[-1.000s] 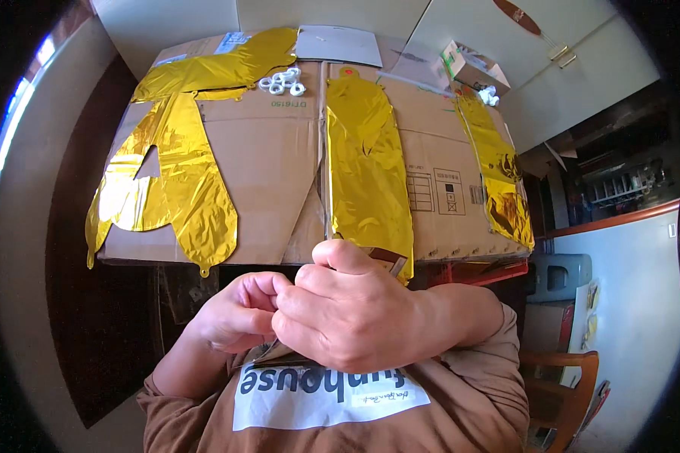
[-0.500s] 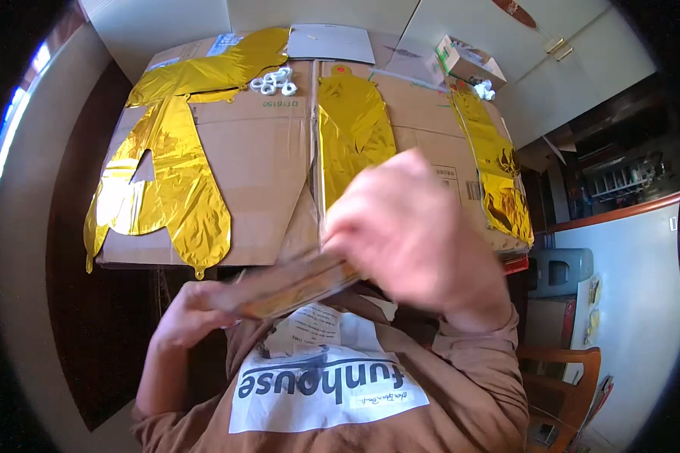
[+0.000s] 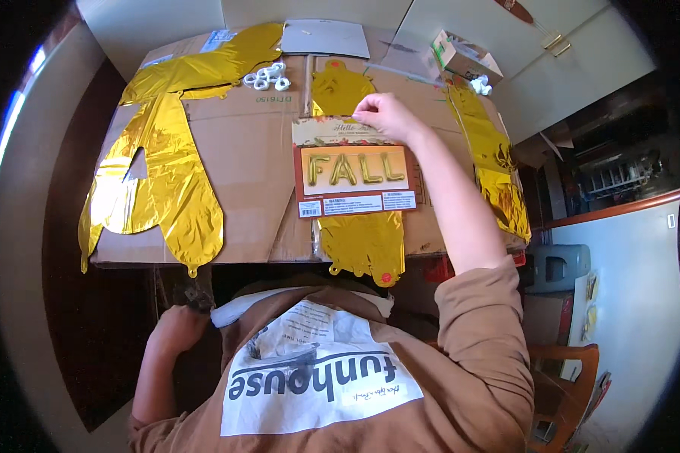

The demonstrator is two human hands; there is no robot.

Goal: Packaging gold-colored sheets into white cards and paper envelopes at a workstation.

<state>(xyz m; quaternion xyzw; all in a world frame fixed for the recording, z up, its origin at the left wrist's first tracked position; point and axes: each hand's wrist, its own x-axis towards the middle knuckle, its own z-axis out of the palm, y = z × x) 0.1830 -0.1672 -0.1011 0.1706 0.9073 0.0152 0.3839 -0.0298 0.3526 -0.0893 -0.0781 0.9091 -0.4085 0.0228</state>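
Over the middle of the cardboard, a flat balloon package point(image 3: 355, 205), orange-brown with a picture of gold letter balloons, covers the central part of a flat gold foil balloon point(image 3: 363, 238). My right hand point(image 3: 393, 119) is closed at the package's top edge, fingertips pinched against it. Down at the lower left, by the table's front edge, my left hand point(image 3: 180, 329) is curled. Its fingertips are hidden, and I cannot make out whether anything is in them. An A-shaped gold foil balloon point(image 3: 175, 162) lies flat on the left, uninflated.
Another gold balloon point(image 3: 211, 64) stretches across the far left, beside white ribbon rolls point(image 3: 268, 77). A white sheet point(image 3: 325, 39) lies at the back. On the right are a folded gold balloon point(image 3: 487, 155) and an open box point(image 3: 465, 57). A wooden chair point(image 3: 582, 377) stands at right.
The package has gone from in front of my chest to the table, over the middle balloon. My right hand has moved forward with it; my left has come off it and dropped lower left.
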